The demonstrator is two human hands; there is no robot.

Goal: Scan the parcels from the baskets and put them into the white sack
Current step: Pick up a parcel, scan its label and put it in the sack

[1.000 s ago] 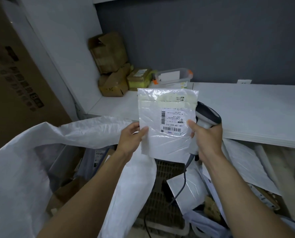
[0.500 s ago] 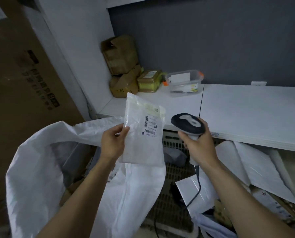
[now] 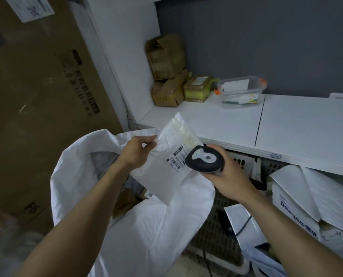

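The left grip point(image 3: 135, 151) is pinching the upper edge of a flat white plastic mailer parcel point(image 3: 162, 176), holding it tilted over the open white woven sack point(image 3: 156, 226). The right grip point(image 3: 228, 176) is clasping a black handheld barcode scanner point(image 3: 204, 159), whose head is sitting just beside the parcel's label.

Label point(image 3: 176, 159) txt on parcel point(image 3: 162, 176) too small to read; scanner point(image 3: 204, 159) handle hidden in R hand point(image 3: 229, 176).

Single head-worn wide-angle view, facing forward and downward, close above white sack point(image 3: 150, 236)
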